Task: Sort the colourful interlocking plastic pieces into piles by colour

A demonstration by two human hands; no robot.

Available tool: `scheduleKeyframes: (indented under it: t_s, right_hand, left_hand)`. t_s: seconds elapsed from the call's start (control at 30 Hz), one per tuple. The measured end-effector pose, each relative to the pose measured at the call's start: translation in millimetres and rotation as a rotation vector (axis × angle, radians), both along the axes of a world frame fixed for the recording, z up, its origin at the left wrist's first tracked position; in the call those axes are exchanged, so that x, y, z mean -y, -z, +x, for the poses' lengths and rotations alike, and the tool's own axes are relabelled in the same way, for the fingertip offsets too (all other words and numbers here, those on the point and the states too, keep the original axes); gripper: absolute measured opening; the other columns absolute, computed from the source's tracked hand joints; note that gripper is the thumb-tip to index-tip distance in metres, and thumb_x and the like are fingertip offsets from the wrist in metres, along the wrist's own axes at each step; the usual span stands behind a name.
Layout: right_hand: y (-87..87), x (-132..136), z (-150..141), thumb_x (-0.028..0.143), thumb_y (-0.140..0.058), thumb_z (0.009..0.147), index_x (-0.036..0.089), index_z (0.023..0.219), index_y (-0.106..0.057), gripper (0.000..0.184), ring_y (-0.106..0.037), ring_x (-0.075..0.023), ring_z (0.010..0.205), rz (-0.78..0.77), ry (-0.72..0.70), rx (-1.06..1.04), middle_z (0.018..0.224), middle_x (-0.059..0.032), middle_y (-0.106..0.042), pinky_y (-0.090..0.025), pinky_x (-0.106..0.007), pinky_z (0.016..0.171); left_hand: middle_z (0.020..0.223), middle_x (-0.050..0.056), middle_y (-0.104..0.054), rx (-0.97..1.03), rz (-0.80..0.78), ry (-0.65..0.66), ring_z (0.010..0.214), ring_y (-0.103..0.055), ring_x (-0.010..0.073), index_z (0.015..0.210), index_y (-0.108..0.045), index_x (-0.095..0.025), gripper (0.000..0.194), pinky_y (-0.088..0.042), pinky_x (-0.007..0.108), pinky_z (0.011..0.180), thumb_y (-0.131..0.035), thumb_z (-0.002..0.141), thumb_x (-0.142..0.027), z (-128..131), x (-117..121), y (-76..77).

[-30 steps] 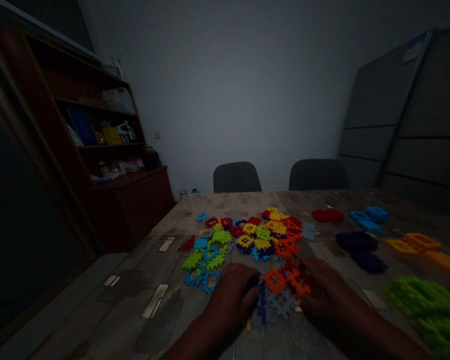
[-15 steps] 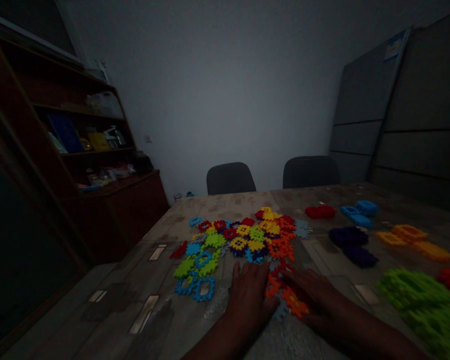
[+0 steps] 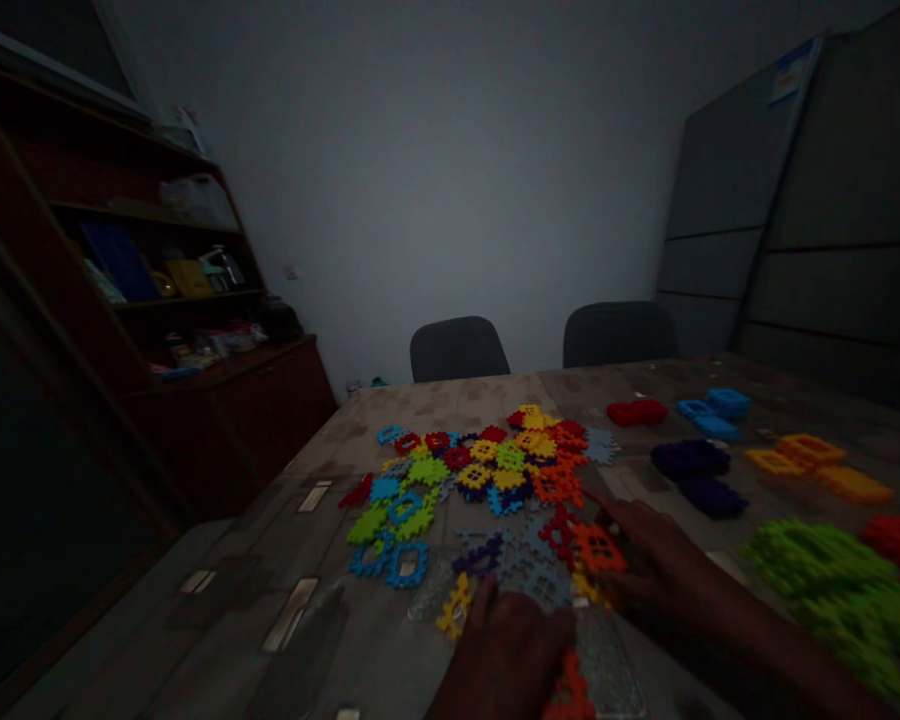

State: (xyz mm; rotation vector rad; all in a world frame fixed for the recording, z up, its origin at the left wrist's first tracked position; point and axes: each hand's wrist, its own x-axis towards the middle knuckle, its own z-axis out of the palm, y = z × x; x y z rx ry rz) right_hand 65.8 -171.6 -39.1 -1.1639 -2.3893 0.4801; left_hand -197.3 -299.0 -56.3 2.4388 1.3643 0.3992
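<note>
A pile of colourful plastic interlocking blocks with toothed edges (image 3: 480,475) lies spread on the table in front of me. My left hand (image 3: 506,645) is low at the near edge, fingers curled, with an orange toothed block (image 3: 570,690) sticking out at its thumb side. A yellow block (image 3: 454,605) lies just left of its fingers. My right hand (image 3: 645,545) has thumb and fingers around an orange window block (image 3: 598,548). Beside that are a dark red block (image 3: 559,532) and grey blocks (image 3: 532,560). A dark purple block (image 3: 480,553) lies further left.
To the right stand groups sorted by colour: red (image 3: 636,412), blue (image 3: 716,412), purple (image 3: 694,470), orange-yellow (image 3: 817,460) and green blocks (image 3: 832,580). Two chairs (image 3: 457,350) stand beyond the table (image 3: 322,560). A wooden shelf cabinet (image 3: 270,385) is at the left.
My left hand has drawn back toward me and curled. Grey, purple and yellow blocks now show where it was. My right hand has moved slightly up, at an orange window block.
</note>
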Motion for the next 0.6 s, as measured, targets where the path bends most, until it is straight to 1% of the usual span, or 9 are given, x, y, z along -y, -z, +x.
scheduleKeyframes:
  t_s: [0.07,0.1,0.13,0.17,0.23,0.37,0.47,0.53,0.6]
  right_hand:
    - [-2.8,2.8,-2.1,0.038,-0.072,0.083,0.024,0.157,-0.055,0.078,-0.067,-0.0373,0.116,-0.009,-0.019,0.001,0.128,-0.0167,-0.074,-0.05,-0.053,0.103]
    - [-3.3,4.5,-3.2,0.038,-0.072,0.082,0.022,0.158,-0.054,0.08,-0.067,-0.0374,0.117,-0.011,-0.022,-0.002,0.13,-0.0173,-0.073,-0.05,-0.052,0.103]
    - [-3.3,5.9,-4.0,0.038,-0.072,0.081,0.021,0.16,-0.052,0.083,-0.066,-0.0377,0.118,-0.016,-0.023,-0.005,0.131,-0.0179,-0.073,-0.05,-0.052,0.104]
    - [-3.0,7.0,-4.6,0.038,-0.072,0.081,0.02,0.16,-0.051,0.084,-0.066,-0.0381,0.12,-0.027,-0.025,-0.007,0.133,-0.0181,-0.072,-0.049,-0.053,0.105]
    - [-1.4,7.9,-4.6,0.039,-0.072,0.083,0.022,0.16,-0.052,0.081,-0.065,-0.0386,0.123,-0.042,-0.032,-0.011,0.137,-0.0176,-0.07,-0.049,-0.054,0.106]
    - [2.6,6.1,-3.3,0.044,-0.07,0.087,0.025,0.158,-0.053,0.075,-0.064,-0.039,0.125,-0.008,-0.029,-0.031,0.139,-0.0177,-0.07,-0.048,-0.055,0.107]
    - [4.5,4.2,-2.4,0.046,-0.07,0.088,0.024,0.159,-0.052,0.077,-0.066,-0.0377,0.12,0.013,-0.031,-0.054,0.137,-0.018,-0.071,-0.051,-0.054,0.104]
    - [5.5,3.4,-1.4,0.047,-0.07,0.088,0.024,0.161,-0.05,0.079,-0.066,-0.0373,0.12,0.016,-0.025,-0.063,0.138,-0.0181,-0.07,-0.052,-0.053,0.104]
    - [6.3,3.1,-0.2,0.047,-0.07,0.089,0.025,0.162,-0.048,0.08,-0.066,-0.037,0.123,0.005,-0.024,-0.061,0.141,-0.0178,-0.069,-0.051,-0.053,0.105]
  left_hand:
    - [0.126,0.01,-0.077,-0.032,0.033,0.005,0.118,-0.071,0.0314,0.15,-0.054,-0.033,0.048,-0.033,0.067,0.124,-0.068,0.104,-0.035,1.3,7.4,18.2]
    - [0.125,0.009,-0.078,-0.038,0.046,0.003,0.117,-0.072,0.0304,0.147,-0.056,-0.033,0.043,-0.034,0.065,0.124,-0.067,0.105,-0.035,1.7,9.6,23.0]
    - [0.126,0.009,-0.078,-0.037,0.053,0.004,0.117,-0.072,0.0303,0.145,-0.058,-0.033,0.044,-0.035,0.064,0.124,-0.071,0.103,-0.035,1.8,10.6,24.4]
    - [0.126,0.009,-0.077,-0.033,0.056,0.003,0.117,-0.072,0.0313,0.143,-0.059,-0.031,0.048,-0.035,0.064,0.124,-0.077,0.099,-0.035,1.6,10.4,22.4]
    - [0.129,0.011,-0.075,-0.018,0.077,-0.034,0.12,-0.07,0.0344,0.139,-0.062,-0.026,0.054,-0.035,0.067,0.123,-0.085,0.09,-0.03,-0.2,7.0,10.9]
    - [0.136,0.013,-0.072,0.042,0.214,-0.199,0.126,-0.066,0.0343,0.138,-0.063,-0.023,0.046,-0.032,0.071,0.122,-0.068,0.094,-0.012,-12.8,-7.9,-21.6]
    - [0.135,0.015,-0.072,0.166,0.292,-0.324,0.126,-0.066,0.035,0.137,-0.064,-0.021,0.042,-0.04,0.065,0.119,-0.068,0.095,-0.017,-30.4,-14.4,-40.3]
    - [0.139,0.016,-0.071,0.263,0.341,-0.435,0.13,-0.065,0.0361,0.139,-0.064,-0.021,0.043,-0.048,0.059,0.115,-0.068,0.097,-0.024,-40.3,-10.7,-43.1]
    - [0.145,0.015,-0.068,0.3,0.349,-0.461,0.134,-0.063,0.0357,0.145,-0.06,-0.025,0.047,-0.051,0.055,0.114,-0.067,0.099,-0.03,-42.3,-1.3,-32.3]
